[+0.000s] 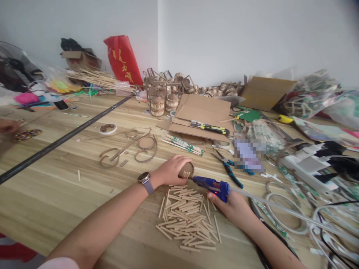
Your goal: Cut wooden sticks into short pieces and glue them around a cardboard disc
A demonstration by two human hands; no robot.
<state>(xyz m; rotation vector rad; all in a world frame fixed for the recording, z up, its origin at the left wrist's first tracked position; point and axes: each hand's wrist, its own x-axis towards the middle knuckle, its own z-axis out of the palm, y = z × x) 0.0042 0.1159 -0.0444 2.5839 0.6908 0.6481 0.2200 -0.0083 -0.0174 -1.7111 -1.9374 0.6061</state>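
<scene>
My left hand (174, 170), with a watch at the wrist, is closed on a small round cardboard piece (186, 169). Short wooden sticks stand in a row along part of that piece's edge. In my right hand (228, 205) is a blue hot glue gun (212, 186) with a small red light lit and a long clear glue stick (260, 200) trailing from its back. Its nozzle points left and meets or nearly meets the edge of the cardboard piece; I cannot tell which. A heap of cut wooden sticks (187, 216) lies just below both hands.
Blue-handled pliers (231, 172) lie beyond the glue gun. Cables and tape rolls (286, 213) crowd the right, near a white power strip (307, 166). Cardboard sheets (203, 112) carry a utility knife (210, 127). Small stick baskets (157, 104) stand behind. Another person's hand (8, 126) shows at far left.
</scene>
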